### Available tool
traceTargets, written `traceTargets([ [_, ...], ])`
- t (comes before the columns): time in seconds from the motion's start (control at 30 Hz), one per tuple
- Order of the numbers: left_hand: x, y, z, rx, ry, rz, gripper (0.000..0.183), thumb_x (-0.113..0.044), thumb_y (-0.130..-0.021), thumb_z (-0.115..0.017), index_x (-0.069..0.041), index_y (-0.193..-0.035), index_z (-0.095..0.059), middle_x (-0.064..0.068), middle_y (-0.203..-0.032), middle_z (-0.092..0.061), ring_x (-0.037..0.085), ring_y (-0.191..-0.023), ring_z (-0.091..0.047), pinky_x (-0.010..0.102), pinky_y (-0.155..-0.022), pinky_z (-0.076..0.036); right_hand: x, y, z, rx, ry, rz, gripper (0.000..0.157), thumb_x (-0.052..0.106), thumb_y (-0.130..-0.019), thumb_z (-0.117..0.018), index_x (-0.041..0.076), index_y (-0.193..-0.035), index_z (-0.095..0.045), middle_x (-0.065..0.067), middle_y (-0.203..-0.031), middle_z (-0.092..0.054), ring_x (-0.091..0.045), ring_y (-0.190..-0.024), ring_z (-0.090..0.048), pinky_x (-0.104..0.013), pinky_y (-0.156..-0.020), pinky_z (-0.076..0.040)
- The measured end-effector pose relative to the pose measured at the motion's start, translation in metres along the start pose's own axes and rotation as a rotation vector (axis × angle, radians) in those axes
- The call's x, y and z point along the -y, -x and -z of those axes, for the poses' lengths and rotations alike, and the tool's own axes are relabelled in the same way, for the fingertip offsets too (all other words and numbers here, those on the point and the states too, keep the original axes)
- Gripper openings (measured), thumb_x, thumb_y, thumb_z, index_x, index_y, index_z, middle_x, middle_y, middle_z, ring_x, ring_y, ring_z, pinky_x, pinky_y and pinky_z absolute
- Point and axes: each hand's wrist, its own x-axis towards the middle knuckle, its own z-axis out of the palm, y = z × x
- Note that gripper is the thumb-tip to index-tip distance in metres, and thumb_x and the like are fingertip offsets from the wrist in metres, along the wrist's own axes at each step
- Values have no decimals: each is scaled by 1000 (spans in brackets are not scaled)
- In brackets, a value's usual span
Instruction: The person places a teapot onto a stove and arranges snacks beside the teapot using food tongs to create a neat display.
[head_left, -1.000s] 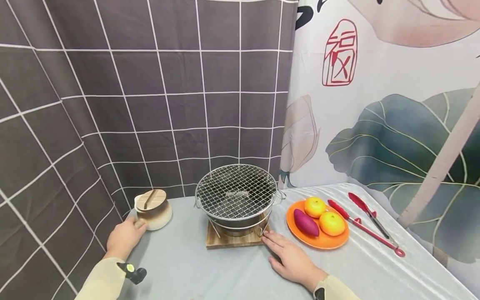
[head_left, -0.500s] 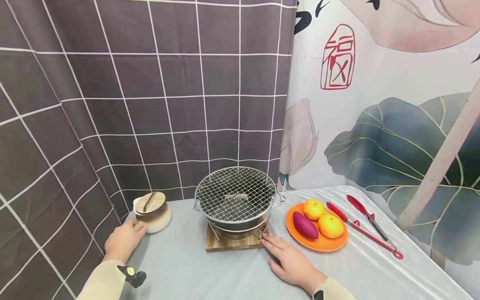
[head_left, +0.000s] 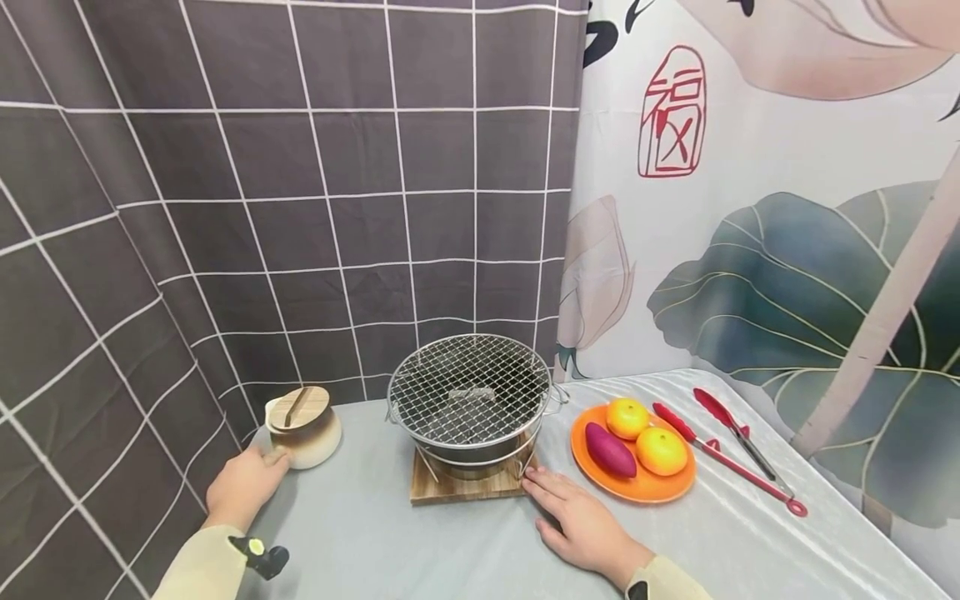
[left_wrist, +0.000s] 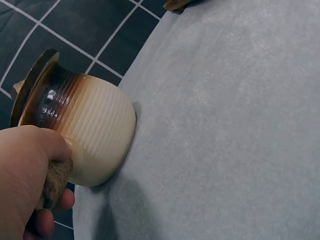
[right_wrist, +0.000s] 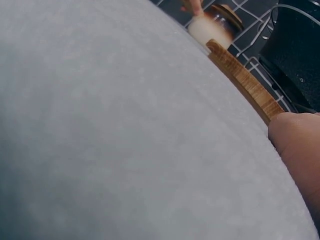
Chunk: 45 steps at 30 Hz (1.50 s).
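The left hand [head_left: 243, 487] is clamped on the handle [left_wrist: 57, 182] of the lidded pot [head_left: 315, 443], upright at the tabletop's [head_left: 375, 550] left side. Well apart from it, the right hand [head_left: 581, 521] lies with straight fingers, their tips touching the near right corner of the board [head_left: 468, 493] under the grill [head_left: 457, 429]. Farther right, 1 plate [head_left: 652, 494] carries 2 oranges [head_left: 662, 452] and 1 sweet potato [head_left: 611, 450]; tongs [head_left: 752, 483] lie beside it.
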Motion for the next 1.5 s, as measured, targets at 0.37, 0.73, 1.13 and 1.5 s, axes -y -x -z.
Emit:
traceTargets([
  [0.37,6,-3,-7,-9,10,-13,51,-45,-96,-57,6,-97,-60,12,-72,-59,25,-65,-57,38,-52,-46,-1,2,1,-14,9,20,57,20,-83,-75,5,-137,-62,-10,-141,-61,-31,-129,-57,-50,-103,-49],
  [0.73,9,-1,-4,-63,33,-14,55,-48,-97,-58,7,-100,-64,20,-81,-65,32,-70,-62,46,-55,-49,0,-1,0,11,3,-1,57,21,-84,-75,6,-137,-62,-9,-142,-60,-30,-131,-56,-49,-106,-48],
  [1.13,5,0,3,-80,54,-37,59,-50,-96,-58,7,-109,-66,29,-96,-68,37,-75,-65,47,-55,-49,-1,-1,1,28,7,-16,56,21,-85,-74,8,-138,-61,-7,-144,-58,-28,-133,-55,-47,-107,-46],
  [1.5,-11,1,22,-109,55,-78,61,-57,-94,-58,3,-99,-66,24,-89,-68,29,-69,-61,41,-51,-44,1,0,1,43,-8,-32,56,22,-86,-73,8,-139,-61,-7,-145,-58,-27,-134,-54,-48,-108,-46],
])
